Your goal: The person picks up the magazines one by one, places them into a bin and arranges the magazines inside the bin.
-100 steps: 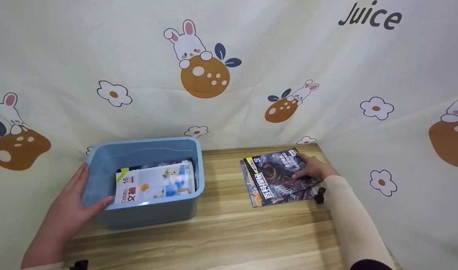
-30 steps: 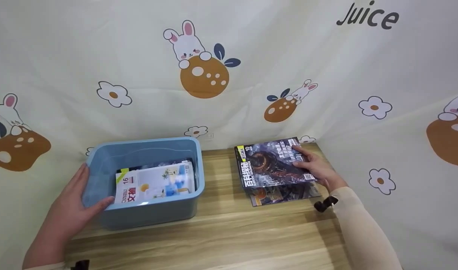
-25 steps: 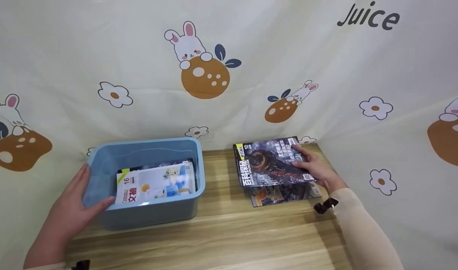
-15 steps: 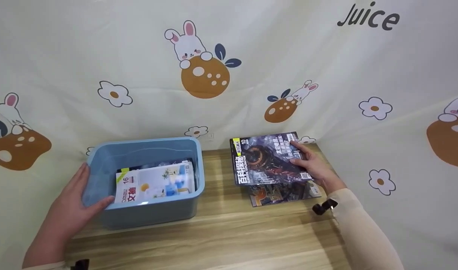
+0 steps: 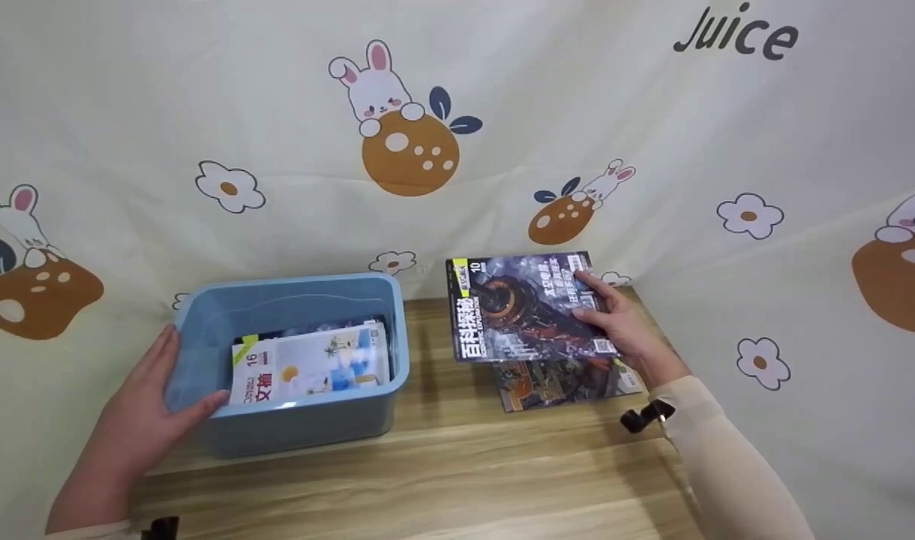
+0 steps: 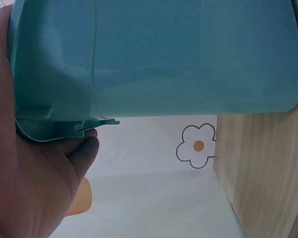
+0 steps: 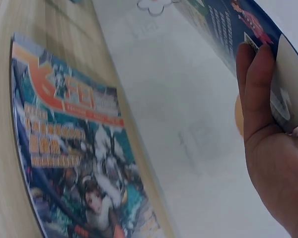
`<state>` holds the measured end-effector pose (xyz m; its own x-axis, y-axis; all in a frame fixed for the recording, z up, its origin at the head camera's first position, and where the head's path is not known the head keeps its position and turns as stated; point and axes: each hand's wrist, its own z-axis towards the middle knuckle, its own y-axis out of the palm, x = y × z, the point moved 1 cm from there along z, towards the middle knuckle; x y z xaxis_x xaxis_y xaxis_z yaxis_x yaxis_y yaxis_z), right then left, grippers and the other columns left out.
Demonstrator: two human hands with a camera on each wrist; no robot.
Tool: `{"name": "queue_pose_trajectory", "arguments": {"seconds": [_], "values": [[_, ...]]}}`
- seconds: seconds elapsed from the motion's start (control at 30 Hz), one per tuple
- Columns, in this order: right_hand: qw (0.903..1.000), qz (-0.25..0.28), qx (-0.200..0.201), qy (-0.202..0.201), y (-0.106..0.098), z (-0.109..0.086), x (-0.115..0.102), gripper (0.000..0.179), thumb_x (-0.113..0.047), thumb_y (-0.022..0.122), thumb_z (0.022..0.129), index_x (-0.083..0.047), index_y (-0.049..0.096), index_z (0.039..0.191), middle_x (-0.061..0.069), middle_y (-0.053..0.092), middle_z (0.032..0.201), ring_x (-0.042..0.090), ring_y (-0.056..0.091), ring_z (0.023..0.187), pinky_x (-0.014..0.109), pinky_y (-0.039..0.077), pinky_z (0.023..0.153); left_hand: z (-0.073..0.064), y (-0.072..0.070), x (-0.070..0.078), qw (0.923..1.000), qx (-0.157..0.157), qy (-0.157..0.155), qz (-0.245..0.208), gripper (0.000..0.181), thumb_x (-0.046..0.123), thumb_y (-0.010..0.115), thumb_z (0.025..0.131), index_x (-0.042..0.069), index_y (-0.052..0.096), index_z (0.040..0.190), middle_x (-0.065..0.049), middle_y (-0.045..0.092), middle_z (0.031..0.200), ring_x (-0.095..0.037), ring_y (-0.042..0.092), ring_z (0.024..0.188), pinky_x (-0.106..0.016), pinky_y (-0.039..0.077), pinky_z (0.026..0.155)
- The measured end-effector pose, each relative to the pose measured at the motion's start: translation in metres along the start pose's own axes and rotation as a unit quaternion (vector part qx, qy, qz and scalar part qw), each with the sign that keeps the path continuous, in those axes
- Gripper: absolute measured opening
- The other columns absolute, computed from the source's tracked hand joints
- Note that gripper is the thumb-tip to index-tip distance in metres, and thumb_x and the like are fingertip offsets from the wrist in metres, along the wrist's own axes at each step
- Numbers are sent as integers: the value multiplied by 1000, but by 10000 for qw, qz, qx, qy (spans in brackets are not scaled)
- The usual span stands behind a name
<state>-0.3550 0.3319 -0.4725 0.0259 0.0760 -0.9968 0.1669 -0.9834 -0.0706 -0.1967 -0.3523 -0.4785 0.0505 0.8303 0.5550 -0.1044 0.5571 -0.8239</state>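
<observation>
In the head view, my right hand (image 5: 628, 330) pinches a dark magazine (image 5: 529, 311) by its right edge, thumb on the cover. It is raised off the table, over a second magazine (image 5: 570, 386) that lies flat. From the right wrist view, the fingers press its underside, and the lower magazine (image 7: 84, 148) shows a colourful comic-like cover. My left hand (image 5: 131, 420) grips the left rim of a blue plastic bin (image 5: 307, 431), thumb over the near corner. Inside the bin, a white magazine with a beach picture (image 5: 326, 364) lies on top of a dark one.
The wood-grain table (image 5: 427, 480) stretches in front of the bin and magazines. A cloth with rabbits and flowers (image 5: 277, 112) hangs behind and at both sides. A black camera mount (image 5: 647, 415) sits on the right wrist.
My right hand has picked the dark magazine up from the lower one and moved it up and to the left, uncovering more of the comic-like cover. The left hand and bin stay put.
</observation>
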Motion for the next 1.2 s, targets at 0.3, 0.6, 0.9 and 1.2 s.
{"name": "queue_pose_trajectory", "arguments": {"seconds": [0.3, 0.6, 0.9, 1.2], "values": [[9994, 114, -86, -312, 22, -6, -21, 76, -6, 74, 106, -23, 42, 173, 19, 39, 170, 23, 67, 120, 29, 63, 88, 1, 2, 0, 10000, -10, -19, 16, 126, 70, 74, 96, 8, 0, 177, -23, -2, 184, -61, 10, 163, -93, 31, 104], [9972, 375, -174, -627, 54, -9, -40, 77, 5, 71, 103, -15, 43, 171, 20, 46, 162, 22, 70, 113, 28, 64, 85, 0, 1, 2, 10000, -46, -65, 4, 127, 71, 73, 96, 8, -1, 177, -24, -3, 184, -61, 8, 163, -92, 30, 105], [9948, 778, -381, -541, 93, -9, -53, 78, 3, 74, 102, -22, 47, 171, 18, 48, 161, 25, 73, 110, 32, 67, 84, -2, -1, 2, 9999, 60, 60, -149, 124, 67, 75, 97, 8, 1, 177, -23, -1, 184, -60, 9, 164, -92, 29, 108], [9956, 756, -364, -418, 136, -1, -62, 79, 3, 78, 99, -22, 50, 169, 18, 43, 165, 25, 71, 110, 31, 66, 83, -1, 0, 1, 9998, 57, 89, -146, 124, 67, 75, 97, 6, 2, 177, -23, 0, 184, -59, 10, 164, -91, 29, 110]]}}
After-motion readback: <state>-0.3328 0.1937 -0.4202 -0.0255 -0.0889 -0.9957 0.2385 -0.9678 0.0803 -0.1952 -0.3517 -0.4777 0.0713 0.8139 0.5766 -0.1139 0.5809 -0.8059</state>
